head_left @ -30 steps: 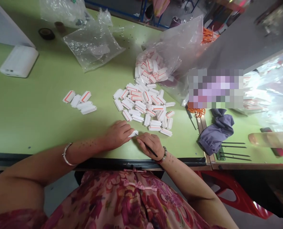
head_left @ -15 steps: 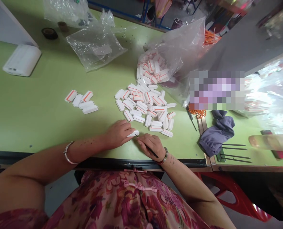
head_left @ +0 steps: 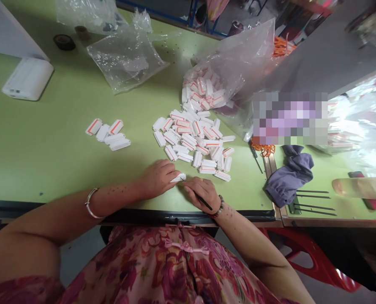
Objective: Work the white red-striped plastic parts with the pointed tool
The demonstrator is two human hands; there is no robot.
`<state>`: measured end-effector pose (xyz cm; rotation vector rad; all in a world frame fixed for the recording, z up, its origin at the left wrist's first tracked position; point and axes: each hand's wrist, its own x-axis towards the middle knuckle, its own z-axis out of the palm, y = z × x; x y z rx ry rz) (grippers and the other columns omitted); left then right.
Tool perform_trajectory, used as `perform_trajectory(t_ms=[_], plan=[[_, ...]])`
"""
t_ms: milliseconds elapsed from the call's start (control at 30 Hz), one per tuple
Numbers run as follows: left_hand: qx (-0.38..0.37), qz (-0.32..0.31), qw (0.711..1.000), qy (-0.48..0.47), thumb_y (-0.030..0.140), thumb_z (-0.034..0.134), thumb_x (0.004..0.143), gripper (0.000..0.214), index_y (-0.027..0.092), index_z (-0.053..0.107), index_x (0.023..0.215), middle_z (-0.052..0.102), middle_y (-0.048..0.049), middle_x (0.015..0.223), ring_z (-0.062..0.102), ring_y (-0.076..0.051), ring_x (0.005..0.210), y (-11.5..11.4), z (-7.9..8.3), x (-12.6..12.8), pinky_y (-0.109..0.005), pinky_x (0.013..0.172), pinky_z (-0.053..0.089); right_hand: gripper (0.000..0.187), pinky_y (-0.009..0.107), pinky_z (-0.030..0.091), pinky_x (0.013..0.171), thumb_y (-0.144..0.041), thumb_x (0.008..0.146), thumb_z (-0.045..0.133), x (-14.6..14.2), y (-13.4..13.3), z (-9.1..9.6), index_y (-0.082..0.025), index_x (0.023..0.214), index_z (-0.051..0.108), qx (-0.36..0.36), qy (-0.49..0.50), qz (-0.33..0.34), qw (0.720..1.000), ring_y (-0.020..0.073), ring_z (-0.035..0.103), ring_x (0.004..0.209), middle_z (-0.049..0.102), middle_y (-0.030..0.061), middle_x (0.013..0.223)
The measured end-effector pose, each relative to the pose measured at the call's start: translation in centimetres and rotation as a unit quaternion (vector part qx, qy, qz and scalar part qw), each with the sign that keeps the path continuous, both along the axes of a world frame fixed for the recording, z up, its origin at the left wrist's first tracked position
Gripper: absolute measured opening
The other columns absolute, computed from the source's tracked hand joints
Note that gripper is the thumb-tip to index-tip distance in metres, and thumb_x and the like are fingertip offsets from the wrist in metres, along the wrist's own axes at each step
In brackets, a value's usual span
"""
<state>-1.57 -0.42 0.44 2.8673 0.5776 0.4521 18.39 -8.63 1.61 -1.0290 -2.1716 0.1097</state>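
Observation:
My left hand (head_left: 159,178) is closed on a small white oblong plastic piece (head_left: 178,177), gripped near the table's front edge with its right end sticking out. My right hand (head_left: 203,194) is wrapped round a slim black pointed tool (head_left: 203,201). The tool's thin tip meets the right end of that piece; the exact contact is too small to make out. Just beyond both hands spreads a heap of similar white plastic pieces (head_left: 188,141), many with an orange strip and some with rows of small holes. A smaller group of such pieces (head_left: 118,142) lies to the left.
A clear plastic bag (head_left: 235,63) spills more pieces behind the heap. Further left are a flat clear bag (head_left: 127,63), a black tape roll (head_left: 64,42) and a white box-like device (head_left: 28,79). At right lie a grey-purple sleeve (head_left: 291,175), orange cords (head_left: 264,147) and thin dark tools (head_left: 314,207).
The view has shifted very slightly. Both hands stay in place, with the white piece tilted a little and the tool's tip still at its end.

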Motion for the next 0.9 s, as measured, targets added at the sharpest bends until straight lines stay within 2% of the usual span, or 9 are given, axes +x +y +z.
perform_trajectory(t_ms=[200, 400, 567, 700, 900], plan=[[0.028, -0.009, 1.0, -0.001, 0.031, 0.049, 0.096, 0.023, 0.014, 0.063, 0.1, 0.057, -0.0066, 0.083, 0.047, -0.021, 0.083, -0.14, -0.14, 0.09, -0.034, 0.076, 0.037, 0.014, 0.026, 0.054, 0.065, -0.014, 0.093, 0.049, -0.22, 0.2, 0.04, -0.016, 0.1, 0.06, 0.007, -0.011, 0.004, 1.0, 0.0142, 0.066, 0.071, 0.071, 0.0063, 0.08], [-0.035, -0.003, 0.999, -0.018, 0.033, 0.048, 0.096, 0.025, 0.014, 0.065, 0.098, 0.058, -0.0072, 0.085, 0.047, -0.019, 0.078, 0.24, -0.27, 0.1, -0.032, 0.074, 0.038, 0.015, 0.026, 0.054, 0.065, -0.013, 0.093, 0.049, 0.2, 0.07, 0.1, -0.016, 0.101, 0.061, 0.022, 0.005, 0.01, 1.0, 0.0142, 0.067, 0.072, 0.07, 0.0057, 0.078], [-0.049, -0.009, 0.998, -0.03, 0.032, 0.046, 0.097, 0.026, 0.014, 0.065, 0.097, 0.057, -0.007, 0.083, 0.047, -0.019, 0.078, 0.44, -0.45, 0.03, -0.031, 0.073, 0.038, 0.016, 0.027, 0.056, 0.068, -0.012, 0.092, 0.05, -0.01, 0.15, 0.29, -0.014, 0.104, 0.06, 0.014, -0.001, 0.025, 1.0, 0.0151, 0.067, 0.077, 0.072, 0.0076, 0.084], [-0.022, -0.01, 0.999, -0.035, 0.031, 0.048, 0.096, 0.024, 0.014, 0.064, 0.096, 0.057, -0.0065, 0.083, 0.046, -0.019, 0.077, 0.33, -0.53, 0.06, -0.032, 0.074, 0.038, 0.014, 0.026, 0.056, 0.068, -0.013, 0.093, 0.05, -0.31, 0.27, 0.31, -0.014, 0.103, 0.06, 0.007, -0.003, 0.016, 1.0, 0.0146, 0.067, 0.076, 0.071, 0.0073, 0.084], [0.015, -0.021, 0.999, -0.033, 0.029, 0.047, 0.096, 0.023, 0.013, 0.063, 0.098, 0.057, -0.0065, 0.081, 0.046, -0.02, 0.079, 0.27, -0.42, 0.01, -0.033, 0.074, 0.038, 0.012, 0.026, 0.053, 0.065, -0.015, 0.093, 0.05, -0.32, 0.25, 0.26, -0.015, 0.099, 0.061, 0.037, -0.009, 0.007, 0.999, 0.0138, 0.065, 0.071, 0.071, 0.0058, 0.079]])
